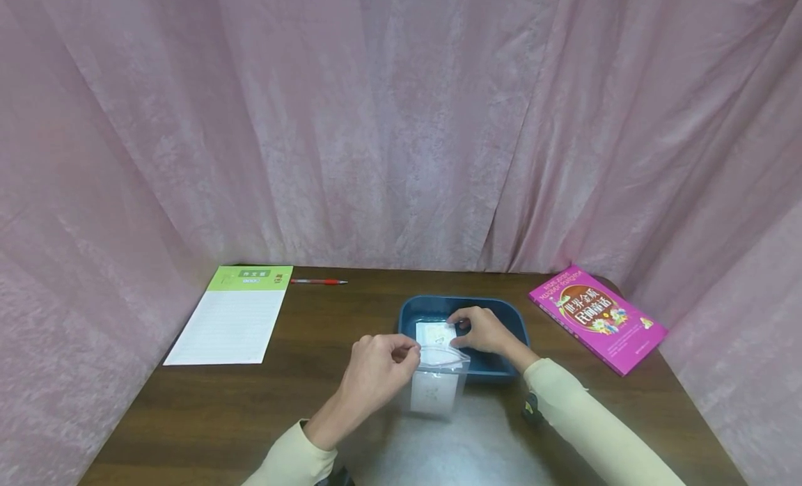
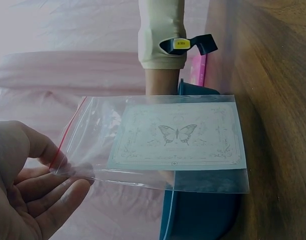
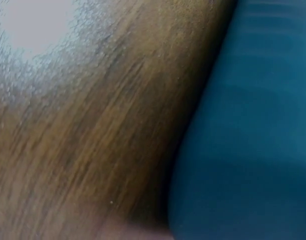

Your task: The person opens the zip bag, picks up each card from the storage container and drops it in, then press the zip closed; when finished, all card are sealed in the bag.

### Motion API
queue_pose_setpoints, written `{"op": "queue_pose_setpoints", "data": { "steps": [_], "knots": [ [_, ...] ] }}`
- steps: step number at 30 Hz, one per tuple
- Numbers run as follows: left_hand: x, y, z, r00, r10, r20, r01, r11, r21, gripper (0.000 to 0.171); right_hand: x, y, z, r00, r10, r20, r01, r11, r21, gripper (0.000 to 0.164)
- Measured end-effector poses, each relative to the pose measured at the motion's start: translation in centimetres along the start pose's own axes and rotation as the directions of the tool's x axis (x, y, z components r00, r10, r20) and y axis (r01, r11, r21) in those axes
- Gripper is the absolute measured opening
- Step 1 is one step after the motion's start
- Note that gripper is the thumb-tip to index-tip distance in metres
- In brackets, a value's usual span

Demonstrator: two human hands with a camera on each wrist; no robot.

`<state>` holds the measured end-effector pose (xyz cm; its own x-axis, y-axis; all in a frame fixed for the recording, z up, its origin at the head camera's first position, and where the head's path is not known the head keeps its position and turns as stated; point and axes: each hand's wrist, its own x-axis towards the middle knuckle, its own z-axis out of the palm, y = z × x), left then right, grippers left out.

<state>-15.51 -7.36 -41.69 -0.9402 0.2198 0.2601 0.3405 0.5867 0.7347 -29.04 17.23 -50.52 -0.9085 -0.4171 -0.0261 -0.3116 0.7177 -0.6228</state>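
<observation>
My left hand (image 1: 379,367) pinches the top edge of a clear zip bag (image 2: 97,125) with a red seal line. The bag hangs upright in front of the blue basin. Inside it is a white card (image 2: 178,137) printed with a butterfly and an ornate border. My right hand (image 1: 485,331) is over the basin, its curled fingers and thumb at the right edge of another white card (image 1: 436,333), just behind the bag's top. Whether that card is lifted or touches the basin's floor is hard to tell. The right wrist view shows neither fingers nor card clearly.
The blue basin (image 1: 514,319) stands on the brown wooden table (image 1: 351,312). A green-topped writing pad (image 1: 228,326) lies at the left, with a red pen (image 1: 319,282) beside it. At the right is a pink book (image 1: 598,319). Pink curtains (image 1: 388,124) hang behind.
</observation>
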Motion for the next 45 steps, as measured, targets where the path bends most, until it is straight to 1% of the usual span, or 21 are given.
{"op": "queue_pose_setpoints", "data": {
  "steps": [4, 7, 11, 17, 24, 41, 45],
  "knots": [
    [0.0, 0.0, 0.0, 1.000, -0.005, 0.012, 0.005, 1.000, -0.005, 0.018, -0.1, -0.1, 0.1, 1.000, -0.008, -0.001, 0.008, 1.000, -0.018, 0.038],
    [0.0, 0.0, 0.0, 1.000, 0.001, 0.006, -0.001, 1.000, 0.002, 0.018, -0.2, -0.3, 0.0, 1.000, -0.013, -0.008, 0.013, 0.999, -0.032, 0.038],
    [0.0, 0.0, 0.1, 1.000, 0.015, -0.006, -0.015, 1.000, 0.015, 0.017, -0.2, -0.4, 0.0, 1.000, -0.003, -0.014, 0.002, 0.999, -0.044, 0.037],
    [0.0, -0.1, 0.1, 1.000, 0.027, -0.005, -0.027, 1.000, 0.017, 0.016, -0.4, -0.8, 0.3, 0.999, 0.032, -0.018, -0.033, 0.998, -0.051, 0.035],
    [0.0, 0.0, 0.2, 0.999, 0.049, -0.023, -0.048, 0.999, 0.023, 0.014, -0.5, -1.1, 0.2, 0.999, 0.035, -0.038, -0.037, 0.997, -0.067, 0.034],
    [0.0, 0.1, 0.1, 0.999, 0.041, 0.005, -0.041, 0.999, 0.012, 0.015, -0.5, -0.9, 0.3, 0.997, 0.059, -0.052, -0.062, 0.997, -0.052, 0.034],
    [0.0, 0.2, 0.1, 0.999, 0.043, 0.003, -0.043, 0.999, 0.012, 0.015, -0.5, -0.9, 0.3, 0.997, 0.061, -0.055, -0.063, 0.997, -0.044, 0.034]
  ]
}}
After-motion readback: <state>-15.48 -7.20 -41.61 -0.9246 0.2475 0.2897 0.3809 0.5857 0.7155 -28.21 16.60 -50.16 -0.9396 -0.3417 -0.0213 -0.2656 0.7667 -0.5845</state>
